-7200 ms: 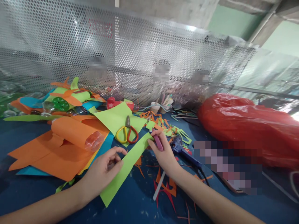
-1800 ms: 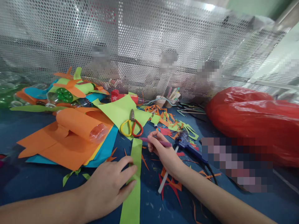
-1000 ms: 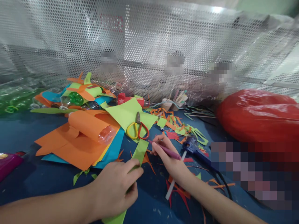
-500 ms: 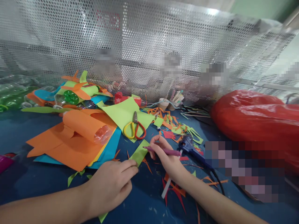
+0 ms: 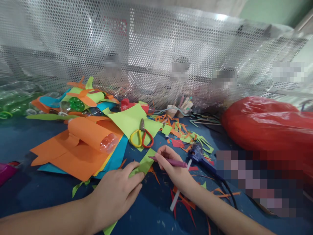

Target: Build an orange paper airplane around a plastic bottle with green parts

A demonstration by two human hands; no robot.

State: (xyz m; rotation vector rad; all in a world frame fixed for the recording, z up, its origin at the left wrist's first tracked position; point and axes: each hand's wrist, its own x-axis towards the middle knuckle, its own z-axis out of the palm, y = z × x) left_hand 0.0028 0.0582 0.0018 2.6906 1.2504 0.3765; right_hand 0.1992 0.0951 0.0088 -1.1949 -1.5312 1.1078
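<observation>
A purple pen (image 5: 174,162) is pinched in my right hand (image 5: 174,169), its tip on a green paper strip (image 5: 146,161). The strip lies slanted on the blue table (image 5: 144,209), and my left hand (image 5: 119,189) rests on its lower part with the fingers pressed together over it. Just beyond the strip, scissors (image 5: 141,134) with one yellow and one red handle lie on a larger light green sheet (image 5: 129,119). Another piece of green paper (image 5: 110,229) shows below my left wrist.
Orange paper (image 5: 73,160) with a wrapped bottle (image 5: 91,133) lies at the left. A blue glue gun (image 5: 202,161), paper scraps (image 5: 179,130) and a red plastic bag (image 5: 264,120) are at the right. Decorated bottles (image 5: 85,96) and cups (image 5: 171,111) stand behind.
The pen tip has shifted slightly left and down on the strip. My left fingers have spread a little further over it. The whole view has moved slightly.
</observation>
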